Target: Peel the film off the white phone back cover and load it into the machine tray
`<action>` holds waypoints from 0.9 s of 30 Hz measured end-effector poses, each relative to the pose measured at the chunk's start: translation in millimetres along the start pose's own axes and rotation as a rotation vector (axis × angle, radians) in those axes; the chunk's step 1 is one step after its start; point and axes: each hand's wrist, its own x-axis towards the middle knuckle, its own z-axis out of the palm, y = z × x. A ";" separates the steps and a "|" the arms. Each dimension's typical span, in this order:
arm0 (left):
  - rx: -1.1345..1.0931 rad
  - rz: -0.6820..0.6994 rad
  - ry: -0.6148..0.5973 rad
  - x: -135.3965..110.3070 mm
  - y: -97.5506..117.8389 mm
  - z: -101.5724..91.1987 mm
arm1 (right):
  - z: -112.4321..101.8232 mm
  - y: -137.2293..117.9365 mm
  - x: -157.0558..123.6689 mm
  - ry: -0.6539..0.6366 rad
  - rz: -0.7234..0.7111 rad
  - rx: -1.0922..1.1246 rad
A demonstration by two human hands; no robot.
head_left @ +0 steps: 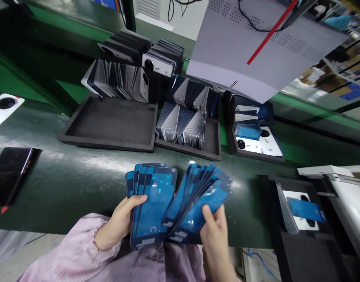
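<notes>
My left hand [123, 217] is closed on several phone back covers [158, 203], fanned a little, with their blue-filmed inner sides facing me and the thumb across the top one. In my right hand [216, 231] is a thicker fan of the same blue-filmed phone back covers [197, 199], tilted to the right and blurred at the upper end. The two bundles meet or overlap at their lower inner corners, above the front edge of the dark green bench [103, 188]. The fingers behind the covers are hidden.
Behind the bundles stand a black tray [109, 145] and a tray [213, 147] with rows of covers. Farther right are a tray [256, 156] with white covers and another black tray [309, 254]. A dark phone-like device [11, 172] lies left. A grey panel [227, 51] hangs above.
</notes>
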 end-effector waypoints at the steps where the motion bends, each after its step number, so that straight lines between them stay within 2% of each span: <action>1: 0.003 -0.001 0.008 -0.4 0.7 -1.0 | -6.2 -6.4 5.5 0.034 -0.037 0.007; 3: 0.010 -0.002 0.016 -1.0 1.2 -0.5 | -18.1 -17.2 11.2 0.047 -0.069 0.017; 6: 0.016 0.013 0.003 -0.2 -0.9 6.9 | -23.2 -18.5 3.6 -0.057 -0.002 0.005; 9: 0.022 0.016 -0.021 2.8 -4.1 15.6 | -10.8 -3.2 -9.3 -0.209 0.109 -0.032; 12: 0.027 -0.011 -0.025 5.5 -4.5 16.1 | 0.4 9.6 -8.9 -0.310 0.154 -0.046; 15: 0.038 -0.028 0.004 6.0 -2.2 8.7 | -6.3 7.5 5.6 -0.288 0.113 -0.034; 18: 0.052 -0.009 0.035 5.5 -1.9 1.3 | -23.4 -5.2 19.3 -0.233 0.046 -0.024; 20: 0.059 0.006 0.036 6.1 -4.4 -0.3 | -30.1 -13.1 20.8 -0.250 0.031 -0.033; 22: 0.068 0.023 0.020 7.7 -8.3 0.9 | -28.1 -15.9 15.3 -0.304 0.041 -0.054; 27: 0.066 0.041 -0.063 10.5 -13.6 5.7 | -2.4 -2.4 0.6 -0.388 0.086 -0.106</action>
